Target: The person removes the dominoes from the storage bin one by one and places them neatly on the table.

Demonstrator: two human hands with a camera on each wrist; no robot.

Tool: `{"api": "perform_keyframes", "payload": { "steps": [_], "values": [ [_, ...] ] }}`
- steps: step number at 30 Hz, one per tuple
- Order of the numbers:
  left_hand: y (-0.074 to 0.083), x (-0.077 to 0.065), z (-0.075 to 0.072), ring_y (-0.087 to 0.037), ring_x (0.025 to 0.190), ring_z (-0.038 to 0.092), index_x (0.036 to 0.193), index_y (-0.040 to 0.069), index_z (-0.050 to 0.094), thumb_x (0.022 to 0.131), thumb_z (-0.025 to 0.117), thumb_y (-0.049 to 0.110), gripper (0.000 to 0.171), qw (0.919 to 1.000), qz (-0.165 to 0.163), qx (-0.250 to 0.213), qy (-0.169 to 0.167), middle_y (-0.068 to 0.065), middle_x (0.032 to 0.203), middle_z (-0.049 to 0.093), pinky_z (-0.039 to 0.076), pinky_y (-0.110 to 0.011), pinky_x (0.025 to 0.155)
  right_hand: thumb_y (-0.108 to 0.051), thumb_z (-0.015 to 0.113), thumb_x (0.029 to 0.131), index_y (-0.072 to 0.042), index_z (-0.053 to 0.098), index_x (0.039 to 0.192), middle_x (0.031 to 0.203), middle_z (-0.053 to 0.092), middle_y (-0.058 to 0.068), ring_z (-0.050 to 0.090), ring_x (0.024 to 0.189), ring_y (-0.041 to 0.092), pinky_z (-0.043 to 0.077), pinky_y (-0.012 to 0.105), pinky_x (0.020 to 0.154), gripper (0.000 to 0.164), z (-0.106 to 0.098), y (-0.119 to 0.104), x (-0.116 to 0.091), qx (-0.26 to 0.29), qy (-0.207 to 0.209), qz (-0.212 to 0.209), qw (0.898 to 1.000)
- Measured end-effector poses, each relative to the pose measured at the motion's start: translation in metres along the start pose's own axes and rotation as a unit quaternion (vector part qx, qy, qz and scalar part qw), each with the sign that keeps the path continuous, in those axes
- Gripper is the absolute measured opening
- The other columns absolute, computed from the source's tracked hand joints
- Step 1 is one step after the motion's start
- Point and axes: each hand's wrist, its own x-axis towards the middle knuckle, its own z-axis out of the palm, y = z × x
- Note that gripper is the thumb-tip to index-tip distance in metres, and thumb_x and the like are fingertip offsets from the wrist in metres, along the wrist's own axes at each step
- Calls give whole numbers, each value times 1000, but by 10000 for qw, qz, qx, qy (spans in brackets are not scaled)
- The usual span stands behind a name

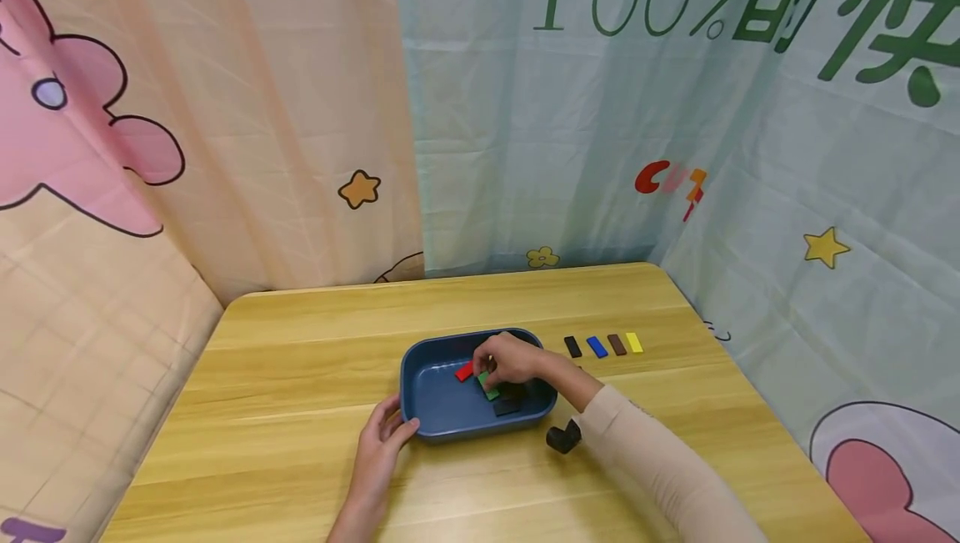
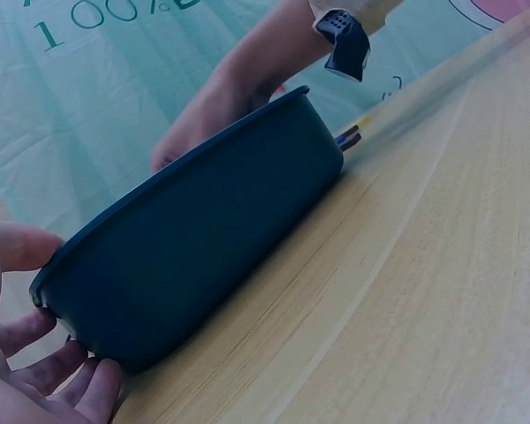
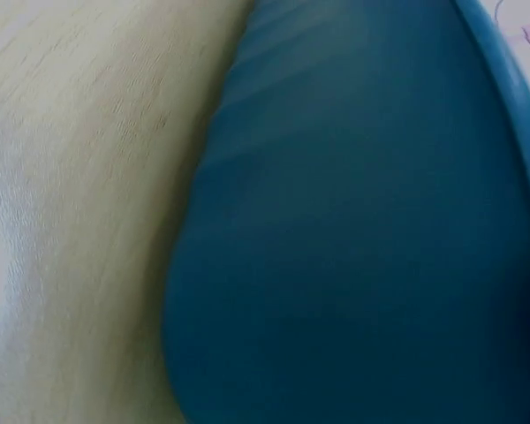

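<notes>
Green block (image 1: 492, 394), thin: lies inside the blue tray (image 1: 465, 434) on the desk (image 1: 285, 426), near a red block (image 1: 464, 372) and dark pieces (image 1: 507, 406). Right grip (image 1: 510, 358): fingers bent down at the green block; whether pinched, I cannot tell from here. Left grip (image 1: 377, 445): holding the tray's left end. Risk: so flat a block could slip, or crowded fingers nudge its neighbours. Long axis: slantwise, far left to near right; no front end distinguishable.

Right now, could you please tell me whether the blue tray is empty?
It is not empty: the head view shows a red piece and a green piece inside the blue tray.
</notes>
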Motion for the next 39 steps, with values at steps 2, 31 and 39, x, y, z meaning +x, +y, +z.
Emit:
{"api": "perform_keyframes", "payload": {
  "steps": [2,31,39],
  "values": [
    [-1,0,-1,-38,135,49,149,-5,45,99,67,6,55,10000,-38,0,21,-26,150,47,48,-17,92,-7,84,87,-12,73,93,88,67,-10,63,81,5,54,23,75,14,1,1,-1,188,100,-140,9997],
    [-3,2,-1,-40,134,49,145,-6,48,98,67,3,52,9999,68,-95,-45,-26,148,48,49,-19,91,-3,73,96,8,70,106,92,71,2,66,81,20,57,35,75,15,-29,11,-44,1929,978,-4,9763],
    [-1,-1,-3,-41,135,48,146,-6,47,99,67,7,53,9999,84,6,-83,-27,150,46,49,-20,93,-6,73,96,2,71,106,92,69,4,61,80,22,54,33,75,13,-34,16,-59,2128,1102,190,9707]
  ]
}}
